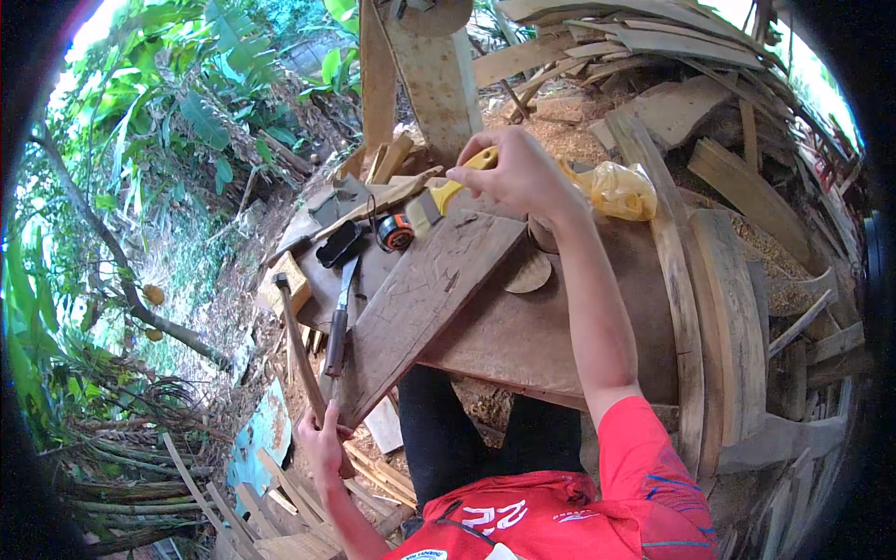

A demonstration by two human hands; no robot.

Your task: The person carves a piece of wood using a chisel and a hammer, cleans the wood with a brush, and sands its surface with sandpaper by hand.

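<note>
My right hand (518, 173) is closed around the yellow handle of a paintbrush (446, 194), its pale bristles over the far end of a brown wooden board (434, 294). That board lies slantwise across a worktable (579, 317), with scratches and dark marks on its face. At the board's near lower corner, my left hand (322, 443) is closed on its edge; some fingers are hidden. A curved wooden handle (301, 350) runs down close to the same hand. Beside the board's left edge lies a tool with a dark brown handle and metal blade (337, 341).
On the table are an orange-and-black tape measure (395, 231), a black object (342, 245), a round disc (530, 273) and a yellow plastic bag (623, 191). Long planks (723, 327) stand along the right. Stacked boards (644, 42) lie behind; plants (187, 103) grow at left.
</note>
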